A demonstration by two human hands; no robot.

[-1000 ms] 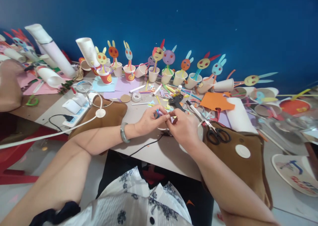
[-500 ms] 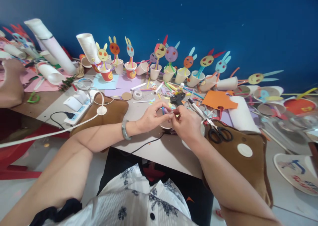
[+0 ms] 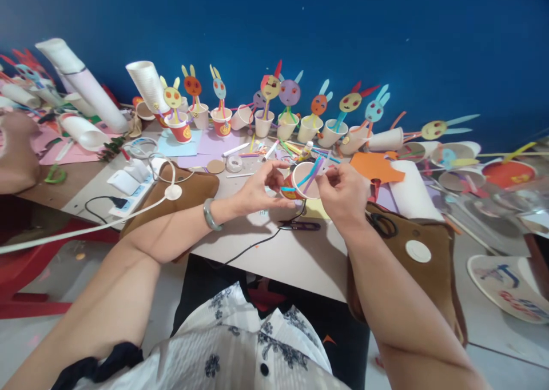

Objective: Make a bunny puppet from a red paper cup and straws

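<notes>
The red paper cup with a white inside (image 3: 309, 192) is between the hands, its mouth tilted. The left hand (image 3: 257, 190) curves half-open around its side; the right hand (image 3: 346, 192) is nearly closed at the rim, but whether it pinches anything I cannot tell. Too much squeezing may dent the thin wall, and a pull may bend the blue paper strip (image 3: 307, 178). Below the grip, the thin black cord (image 3: 266, 242) might catch a sleeve. Far right, coloured marks on the white fan-shaped card (image 3: 484, 267) are not readable.

Tilted red-and-white paper cup (image 3: 307, 182)
</notes>
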